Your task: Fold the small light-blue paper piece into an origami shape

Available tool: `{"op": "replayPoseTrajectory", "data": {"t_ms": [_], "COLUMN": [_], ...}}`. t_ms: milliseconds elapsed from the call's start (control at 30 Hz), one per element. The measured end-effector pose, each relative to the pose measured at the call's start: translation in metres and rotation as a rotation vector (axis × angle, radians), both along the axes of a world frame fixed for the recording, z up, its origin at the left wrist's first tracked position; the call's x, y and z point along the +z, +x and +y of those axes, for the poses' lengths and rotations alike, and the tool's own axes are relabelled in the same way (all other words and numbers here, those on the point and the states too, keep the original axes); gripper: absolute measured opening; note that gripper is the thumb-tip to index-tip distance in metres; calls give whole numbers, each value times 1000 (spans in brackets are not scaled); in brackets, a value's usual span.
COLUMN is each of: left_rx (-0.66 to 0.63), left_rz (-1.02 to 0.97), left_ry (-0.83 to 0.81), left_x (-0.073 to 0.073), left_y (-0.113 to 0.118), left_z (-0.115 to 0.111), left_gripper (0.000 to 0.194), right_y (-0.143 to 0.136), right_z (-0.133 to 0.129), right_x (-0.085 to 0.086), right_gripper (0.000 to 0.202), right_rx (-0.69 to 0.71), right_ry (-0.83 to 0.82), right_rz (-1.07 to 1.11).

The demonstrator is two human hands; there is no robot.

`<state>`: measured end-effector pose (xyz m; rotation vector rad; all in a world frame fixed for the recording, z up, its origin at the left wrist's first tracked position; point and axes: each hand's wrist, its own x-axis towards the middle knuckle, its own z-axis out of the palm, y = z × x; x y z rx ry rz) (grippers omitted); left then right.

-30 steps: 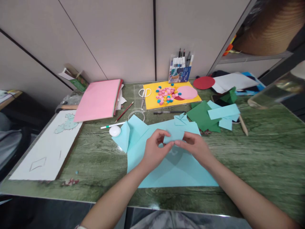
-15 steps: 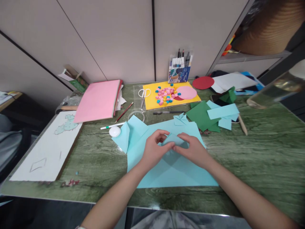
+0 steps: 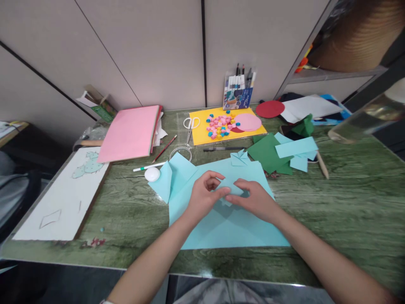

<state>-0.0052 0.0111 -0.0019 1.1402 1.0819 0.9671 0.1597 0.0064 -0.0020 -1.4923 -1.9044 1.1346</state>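
Note:
Between my two hands is a small folded piece of light blue paper (image 3: 230, 185), held over a large light blue sheet (image 3: 234, 232). My left hand (image 3: 207, 192) pinches its left side between thumb and fingers. On the other side, my right hand (image 3: 253, 197) grips it the same way, the two thumbs close together at the near edge. Part of the folded paper is hidden by the fingers. Just beyond lies another small folded blue paper shape (image 3: 239, 158). To the left, a white rounded object (image 3: 152, 174) rests on a folded blue sheet (image 3: 164, 181).
Yellow paper (image 3: 198, 134) bears small coloured paper balls (image 3: 220, 126). White scissors (image 3: 191, 124), a black pen (image 3: 223, 149) and a pencil (image 3: 164, 148) lie nearby. Green paper (image 3: 268, 152) and blue strips (image 3: 297, 147) are at right, pink sheets (image 3: 129, 131) at left.
The folded paper has tilted between my fingers, its pointed top now lower and flatter. My hands have stayed almost in place.

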Motion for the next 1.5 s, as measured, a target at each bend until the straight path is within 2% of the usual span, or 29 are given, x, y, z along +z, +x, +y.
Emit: {"op": "replayPoseTrajectory", "data": {"t_ms": [133,333,467,533,633,733,833,933,1067,1233,1333,1500], "left_rx": [-1,22,27,51,36,32,87,132,171,206,198,80], "left_rz": [0,-32,-54,-55,-68,-134,-199,-202,-172,-234,-215,-83], "left_ry": [40,-3,-22,-20,-37,-149,-228,-166,-61,-52,-53,-102], "left_x": [1,-2,0,2,4,1,-5,-7,-5,-8,-7,2], "left_y": [0,-1,-3,-3,-3,-3,-2,-2,-3,-2,0,4], "left_z": [-1,1,1,1,2,3,5,4,2,2,2,-1], "left_gripper": [25,23,15,19,25,31,28,23,15,3,12,49], "right_y": [1,1,1,2,4,7,7,8,7,6,7,9], "right_z": [1,1,2,3,6,8,8,8,7,7,7,7], "right_x": [1,3,4,4,4,4,3,1,-1,-1,-2,-3], "right_gripper": [33,29,30,30,32,31,30,30,42,42,39,39], "right_rx": [23,74,91,61,-59,-147,-173,-187,-206,-171,-177,-222], "right_ry": [-31,-88,-119,-124,-100,-102,-129,-137,-101,-154,-170,-57], "right_rz": [5,-3,51,100,172,246,302,328,349,395,403,341]}}
